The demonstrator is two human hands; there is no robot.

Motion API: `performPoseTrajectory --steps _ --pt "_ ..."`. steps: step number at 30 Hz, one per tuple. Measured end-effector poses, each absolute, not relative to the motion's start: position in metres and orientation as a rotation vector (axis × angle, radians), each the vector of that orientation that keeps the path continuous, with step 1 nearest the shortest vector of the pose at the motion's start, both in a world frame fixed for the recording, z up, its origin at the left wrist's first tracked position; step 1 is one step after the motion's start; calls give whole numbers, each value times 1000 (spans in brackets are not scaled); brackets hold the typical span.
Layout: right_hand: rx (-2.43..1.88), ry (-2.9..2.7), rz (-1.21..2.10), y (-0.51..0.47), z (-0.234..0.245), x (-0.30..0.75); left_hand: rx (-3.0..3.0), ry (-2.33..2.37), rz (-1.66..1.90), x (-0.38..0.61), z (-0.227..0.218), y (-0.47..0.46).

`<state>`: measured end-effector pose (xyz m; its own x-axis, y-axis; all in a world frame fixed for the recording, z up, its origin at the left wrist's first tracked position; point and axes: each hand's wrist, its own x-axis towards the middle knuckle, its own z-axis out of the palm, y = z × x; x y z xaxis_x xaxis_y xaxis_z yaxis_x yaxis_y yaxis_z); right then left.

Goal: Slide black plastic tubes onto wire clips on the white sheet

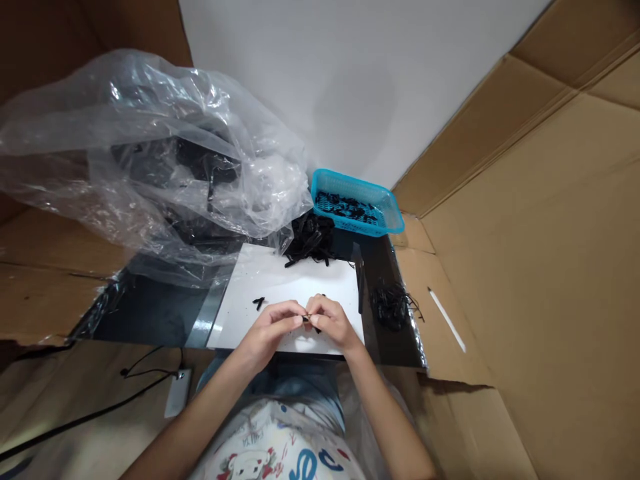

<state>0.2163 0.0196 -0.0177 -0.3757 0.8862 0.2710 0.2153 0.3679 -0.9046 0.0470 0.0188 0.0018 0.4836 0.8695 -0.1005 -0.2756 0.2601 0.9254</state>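
My left hand (280, 323) and my right hand (330, 321) meet over the front of a white board (240, 287). Between their pinched fingertips is a small black piece (305, 319), too small to name. Both hands are closed on it, thumbs against forefingers. Left of my hands, a few short black pieces (259, 303) lie on the board. Partly under my right hand, another dark bit shows, mostly hidden. At the board's back edge sits a heap of black strips (313, 237).
A blue plastic basket (395, 212) holding black pieces stands behind the board. A large clear plastic bag (165, 133) with black contents fills the back left. Black thin strands (393, 305) lie at right, near a white stick (447, 321). Cardboard walls (550, 220) flank the table.
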Motion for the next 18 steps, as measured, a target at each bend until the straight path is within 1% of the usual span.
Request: performPoseTrajectory --steps 2,5,7,9,11,14,16,18 --pt "-976 -1811 992 18 -16 218 1231 768 940 43 4 17" --pt "-993 -1838 881 16 -8 217 1773 998 1134 36 10 11" --pt "-988 -1877 815 15 -2 216 2072 1097 1199 35 12 8" --pt "-975 -1924 775 14 1 215 2163 1067 1238 35 11 7" --pt "-983 -1957 746 13 1 216 1990 1022 1316 36 9 10" --pt "-1065 -1967 690 12 -4 222 1495 1058 1433 33 6 19" --pt "-1152 -1980 634 13 -7 226 1209 1055 1479 28 8 25" --pt "-1232 -2014 575 14 -10 227 1043 977 1488 24 13 25"
